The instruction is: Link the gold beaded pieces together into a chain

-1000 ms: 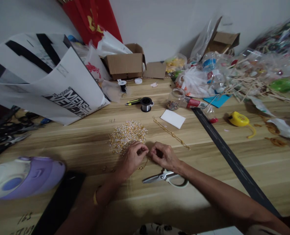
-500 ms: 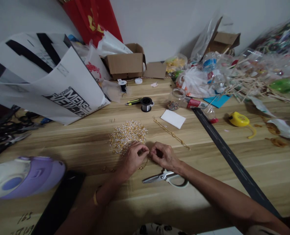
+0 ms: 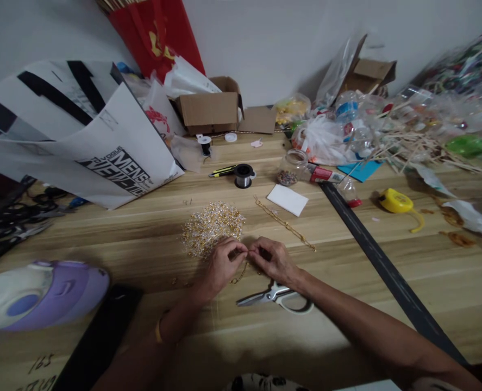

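Note:
My left hand (image 3: 226,262) and my right hand (image 3: 274,259) meet fingertip to fingertip over the table, both pinched. A thin gold chain (image 3: 239,276) hangs just below the fingertips; the bit between them is too small to make out. Right behind my left hand lies a round cluster of gold and clear beads (image 3: 213,225). Scissors (image 3: 274,296) with pale handles lie under my right wrist, blades pointing left. Beyond my right hand a longer gold chain (image 3: 285,221) is stretched out on the wood.
A wire spool (image 3: 244,175), a utility knife (image 3: 222,171), a white card (image 3: 287,200) and a jar of beads (image 3: 290,167) stand behind the hands. A yellow tape measure (image 3: 396,201) lies right. A purple-and-white iron-like appliance (image 3: 61,296) and a paper bag (image 3: 102,146) occupy the left.
My fingertips have come closer together, with the right hand shifting slightly left. The view has tilted a little; the things on the table stay where they were.

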Tool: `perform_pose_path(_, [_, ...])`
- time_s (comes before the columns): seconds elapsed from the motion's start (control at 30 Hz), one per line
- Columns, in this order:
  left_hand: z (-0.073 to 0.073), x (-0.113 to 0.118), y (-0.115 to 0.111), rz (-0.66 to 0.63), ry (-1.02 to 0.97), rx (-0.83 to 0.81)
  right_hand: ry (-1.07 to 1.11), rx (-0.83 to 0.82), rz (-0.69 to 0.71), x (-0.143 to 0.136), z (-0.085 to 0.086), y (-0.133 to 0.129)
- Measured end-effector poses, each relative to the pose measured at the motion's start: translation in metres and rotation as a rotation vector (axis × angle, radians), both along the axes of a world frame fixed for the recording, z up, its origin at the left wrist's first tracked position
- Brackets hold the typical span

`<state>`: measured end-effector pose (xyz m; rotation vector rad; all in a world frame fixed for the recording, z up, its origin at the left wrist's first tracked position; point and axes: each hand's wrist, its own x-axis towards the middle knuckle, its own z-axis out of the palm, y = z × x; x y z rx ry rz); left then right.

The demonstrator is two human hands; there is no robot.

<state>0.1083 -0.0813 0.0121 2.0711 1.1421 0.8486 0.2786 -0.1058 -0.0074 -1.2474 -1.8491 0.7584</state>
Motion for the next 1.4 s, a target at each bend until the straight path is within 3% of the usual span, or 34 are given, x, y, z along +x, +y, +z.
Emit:
perform_pose_path(0.9, [0.0, 0.0012, 0.0004, 0.032, 0.002, -0.071, -0.039, 0.061, 0.021, -0.0008, -0.0003, -0.0013])
perform_pose_path(1.2, [-0.0061, 0.0003, 0.002, 0.069, -0.16, -0.267, 0.007, 0.025, -0.001, -0.0003, -0.0049, 0.0008])
perform_pose_path(1.4, [-0.0064, -0.0011, 0.0023, 0.059, -0.17, -0.255, 0.019, 0.03, -0.004, 0.0, -0.0043, 0.0012])
